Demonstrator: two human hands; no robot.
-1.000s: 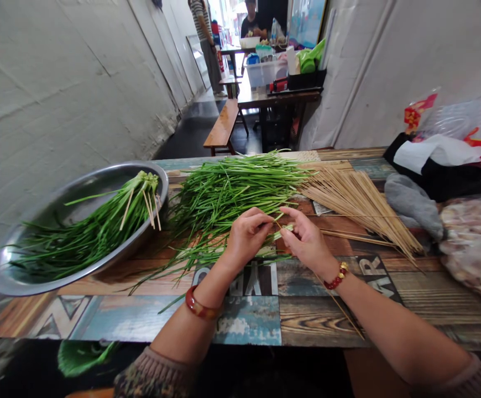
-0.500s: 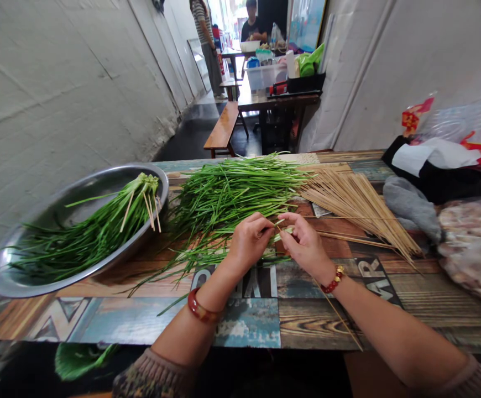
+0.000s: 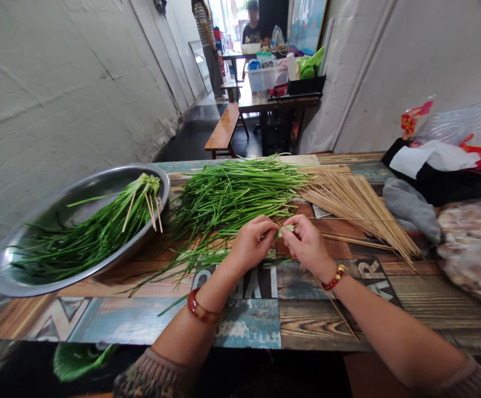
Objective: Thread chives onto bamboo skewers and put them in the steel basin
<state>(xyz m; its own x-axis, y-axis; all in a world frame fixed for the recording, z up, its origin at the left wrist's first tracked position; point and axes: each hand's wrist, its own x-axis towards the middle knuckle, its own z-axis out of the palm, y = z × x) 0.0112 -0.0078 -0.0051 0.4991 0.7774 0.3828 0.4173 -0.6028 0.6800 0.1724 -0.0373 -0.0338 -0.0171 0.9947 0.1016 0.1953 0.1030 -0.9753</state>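
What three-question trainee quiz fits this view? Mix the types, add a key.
1. Multiple choice. As the wearer sees it, where is the metal basin relative to the loose greens on the table?
A) to the left
B) to the right
C) directly behind

2. True or false: both of the wearer's wrists are bare.

3. Short answer. What does the right hand hold that slants back toward the table's near edge?

Key:
1. A
2. False: there is a bangle on the left wrist and a beaded bracelet on the right.
3. A thin stick.
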